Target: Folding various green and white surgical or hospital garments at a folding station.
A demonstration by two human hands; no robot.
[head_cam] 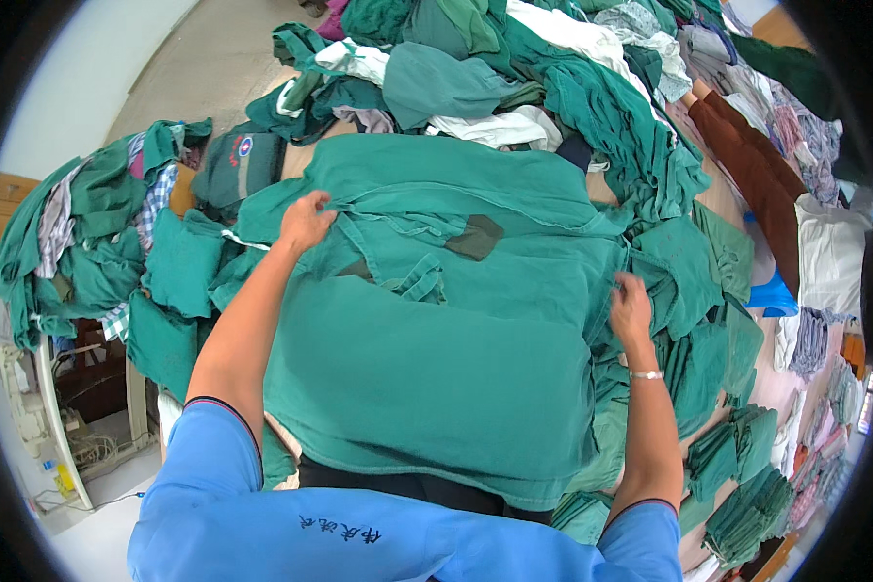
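Note:
A large green cloth garment [436, 364] lies spread out before me, its lower edge hanging over my front. Across its upper part run a folded seam, cloth ties [418, 280] and a dark olive patch [475, 238]. My left hand [308, 222] is at the garment's upper left, thumb and fingers apart with nothing visible between them. At the right edge is my right hand [631, 309], its fingers bent and blurred; whether they pinch the cloth is unclear. A pale band circles that wrist.
Heaped green and white laundry [465, 80] rises beyond the garment. Folded green stacks [749, 509] lie at the right. More cloth [102, 211] is piled at the left, beside a dark green bag-like item [240, 171]. Another person's brown sleeves [749, 167] reach in at upper right.

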